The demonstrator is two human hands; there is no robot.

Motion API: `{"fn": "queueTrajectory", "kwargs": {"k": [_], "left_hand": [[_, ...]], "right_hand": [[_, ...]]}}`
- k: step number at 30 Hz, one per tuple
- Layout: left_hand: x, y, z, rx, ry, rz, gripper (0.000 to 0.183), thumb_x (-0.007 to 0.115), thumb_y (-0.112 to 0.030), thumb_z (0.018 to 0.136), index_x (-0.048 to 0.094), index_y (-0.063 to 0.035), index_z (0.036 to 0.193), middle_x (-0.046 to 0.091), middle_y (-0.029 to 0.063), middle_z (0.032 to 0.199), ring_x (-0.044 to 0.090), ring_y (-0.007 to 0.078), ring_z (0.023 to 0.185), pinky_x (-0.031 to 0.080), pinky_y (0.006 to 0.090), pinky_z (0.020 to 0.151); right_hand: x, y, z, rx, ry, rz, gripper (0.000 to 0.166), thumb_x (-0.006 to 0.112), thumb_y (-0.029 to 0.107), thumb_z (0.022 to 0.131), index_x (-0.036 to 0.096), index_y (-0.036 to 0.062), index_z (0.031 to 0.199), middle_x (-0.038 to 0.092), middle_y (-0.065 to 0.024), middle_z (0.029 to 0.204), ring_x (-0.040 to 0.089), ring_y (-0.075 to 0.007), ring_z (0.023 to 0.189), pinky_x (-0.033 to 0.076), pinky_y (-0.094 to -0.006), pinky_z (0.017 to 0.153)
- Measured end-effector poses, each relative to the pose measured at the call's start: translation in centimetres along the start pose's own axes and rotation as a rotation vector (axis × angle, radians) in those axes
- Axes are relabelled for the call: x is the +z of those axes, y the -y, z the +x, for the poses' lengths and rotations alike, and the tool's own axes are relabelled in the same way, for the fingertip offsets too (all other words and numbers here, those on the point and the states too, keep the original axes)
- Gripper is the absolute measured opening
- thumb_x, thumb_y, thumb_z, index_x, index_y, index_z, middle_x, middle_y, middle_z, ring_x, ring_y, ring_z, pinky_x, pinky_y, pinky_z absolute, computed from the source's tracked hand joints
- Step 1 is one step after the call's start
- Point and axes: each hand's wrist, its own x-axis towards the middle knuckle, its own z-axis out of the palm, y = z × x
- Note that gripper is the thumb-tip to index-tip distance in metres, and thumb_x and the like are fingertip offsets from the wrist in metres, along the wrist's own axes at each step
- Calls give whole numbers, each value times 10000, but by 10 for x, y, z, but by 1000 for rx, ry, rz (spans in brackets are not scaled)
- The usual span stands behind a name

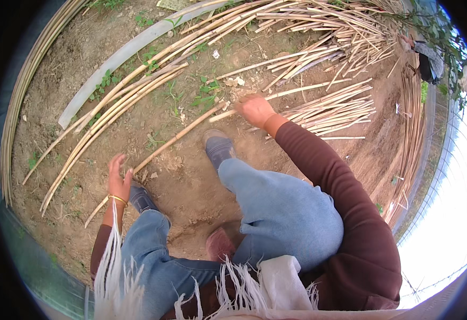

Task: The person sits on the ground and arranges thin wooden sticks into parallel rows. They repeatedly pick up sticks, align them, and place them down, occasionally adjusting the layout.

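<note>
My right hand (254, 111) is closed around a pale cane stick (309, 89), whose near end pokes out to the left of my fist. My left hand (119, 180), with a yellow bangle at the wrist, has its fingers apart. Beneath it passes a longer brown cane (177, 136) lying slantwise on the soil between my feet; whether the thumb touches it I cannot tell. The cane's upper end lies close to the stick in my right hand. Just right of that hand, a pile of short cut canes (333, 110) rests on the ground.
Long canes (109, 116) lie at the left beside a pale curved strip (109, 72). A bundle of long canes (37, 76) runs along the left edge. More canes (353, 36) heap up at the far right, near another person (429, 60). Netting (437, 172) borders the right side.
</note>
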Motion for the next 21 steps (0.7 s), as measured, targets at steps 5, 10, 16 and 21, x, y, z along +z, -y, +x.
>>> {"fn": "queueTrajectory", "kwargs": {"k": [5,10,16,21], "left_hand": [[8,-62,28,-250,357,-629,415,547,-240,983,530,-43,1348,631,133,1219,623,244,1061,478,354,959],[21,-96,18,275,325,208,390,625,-251,938,583,-16,1246,666,195,1019,635,348,958,504,397,858],[30,-99,0,-108,358,82,601,696,-341,880,491,-19,1344,657,191,1081,618,384,1005,489,455,891],[44,-96,3,327,243,18,515,702,-302,882,552,-50,1305,671,154,1107,640,328,982,499,422,896]], "right_hand": [[-43,88,30,-270,-188,148,69,576,146,810,619,101,839,616,-69,822,629,-270,877,488,-396,804],[-34,125,37,-369,-191,220,68,577,144,811,615,102,847,609,-70,830,622,-269,865,489,-396,778],[-24,146,25,-439,-180,295,108,596,154,837,635,94,918,613,-82,826,624,-277,867,491,-399,797],[-35,162,28,-467,-57,401,225,649,160,826,643,83,1036,629,-106,901,619,-305,911,492,-412,821]]}}
